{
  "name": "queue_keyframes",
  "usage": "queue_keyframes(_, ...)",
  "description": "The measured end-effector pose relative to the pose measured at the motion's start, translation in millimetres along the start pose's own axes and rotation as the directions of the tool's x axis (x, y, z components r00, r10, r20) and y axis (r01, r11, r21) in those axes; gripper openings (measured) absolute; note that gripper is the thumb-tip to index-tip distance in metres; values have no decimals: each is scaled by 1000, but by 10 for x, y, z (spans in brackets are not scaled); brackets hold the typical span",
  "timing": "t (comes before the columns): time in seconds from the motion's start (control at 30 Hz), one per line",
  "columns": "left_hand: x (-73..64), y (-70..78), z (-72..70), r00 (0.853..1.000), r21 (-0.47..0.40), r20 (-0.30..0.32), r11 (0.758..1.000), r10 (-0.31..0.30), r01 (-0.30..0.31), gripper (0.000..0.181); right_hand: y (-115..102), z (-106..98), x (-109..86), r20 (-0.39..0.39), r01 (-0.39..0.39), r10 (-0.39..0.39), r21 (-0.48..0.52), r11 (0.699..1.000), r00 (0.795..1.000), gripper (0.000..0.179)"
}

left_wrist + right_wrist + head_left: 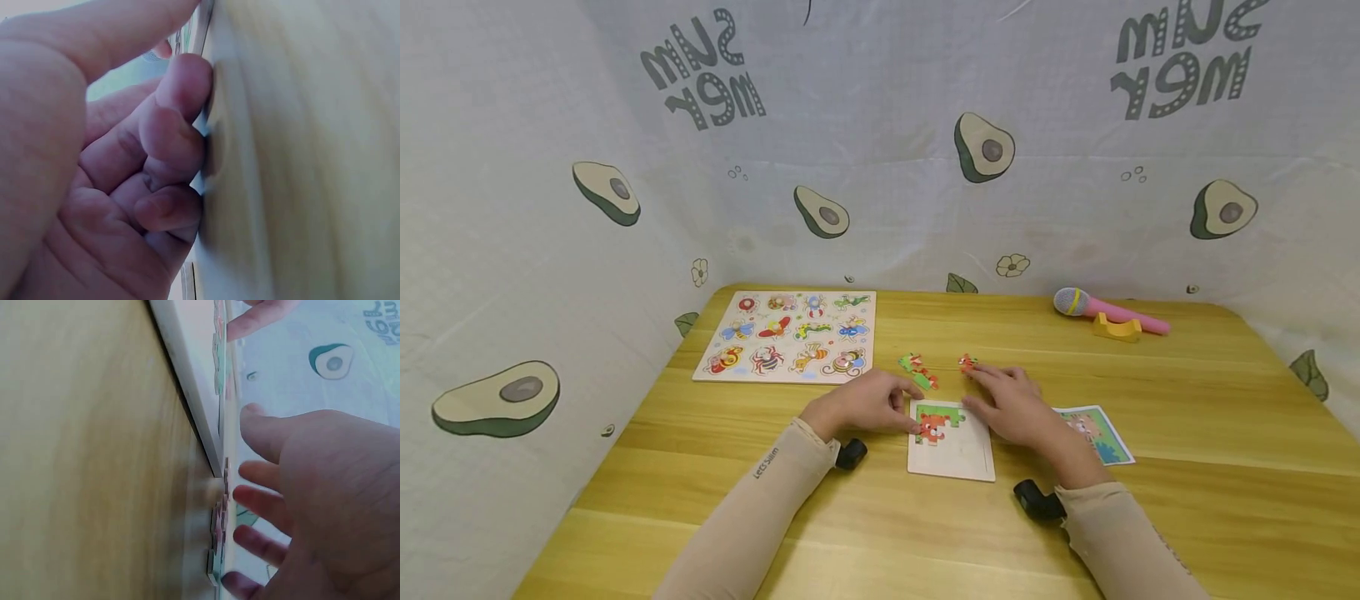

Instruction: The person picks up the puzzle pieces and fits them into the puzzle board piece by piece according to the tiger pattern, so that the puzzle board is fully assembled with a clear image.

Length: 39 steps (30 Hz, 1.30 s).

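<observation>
A square wooden puzzle board [955, 464] lies on the table, partly filled with joined jigsaw pieces [932, 427] of an orange animal on green. At its upper left is my left hand [872, 402]. Its thumb rests on the board's left side and the index fingertip is by the top corner; in the left wrist view the other fingers are loosely bent against the tabletop. My right hand [1011, 404] spreads its fingers at the upper right, thumb near the board's corner. One loose jigsaw piece [967, 362] is at its fingertips. More loose pieces [919, 372] lie beyond the board.
A larger wooden insect puzzle [784, 337] lies at the back left. At the back right are a pink toy microphone [1112, 312] and a yellow block [1117, 328] with a curved hollow. A picture card [1112, 437] is partly behind the right hand. Printed cloth [895, 167] hangs behind the table.
</observation>
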<state>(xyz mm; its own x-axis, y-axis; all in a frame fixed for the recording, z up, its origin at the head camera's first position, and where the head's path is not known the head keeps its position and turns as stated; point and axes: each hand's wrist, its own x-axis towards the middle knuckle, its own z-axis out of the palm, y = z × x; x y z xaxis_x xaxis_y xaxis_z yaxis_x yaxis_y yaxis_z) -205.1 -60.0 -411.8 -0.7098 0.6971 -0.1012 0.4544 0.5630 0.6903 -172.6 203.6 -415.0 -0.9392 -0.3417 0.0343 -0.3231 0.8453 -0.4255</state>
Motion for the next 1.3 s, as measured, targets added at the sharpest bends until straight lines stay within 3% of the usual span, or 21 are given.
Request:
queue_keyframes(0.13, 1, 7, -2, 1000, -15, 1, 1000, -9, 9, 50, 9, 1, 3, 11, -25, 25, -22, 999, 1000, 50)
queue_keyframes(0.3, -2, 13, 2, 1000, -18, 2, 1000, -3, 3, 49, 28, 2, 14, -36, -24, 23, -16, 1000, 999, 38)
queue_keyframes(0.53, -1, -5, 11, 1000, -27, 3, 1000, 5, -5, 50, 62, -3, 19, -60, -29, 30, 18, 999, 998, 39)
queue_keyframes(1.03, 16, -26, 22, 1000, -44, 0, 999, 2, -2, 49, 55, -28, 24, -89, -26, 25, -14, 1000, 996, 24)
queue_keyframes(1.3, 15, -25, 22, 1000, -45, 1, 999, 2, -2, 49, 28, -17, 36, -98, -58, 58, 6, 998, 994, 24)
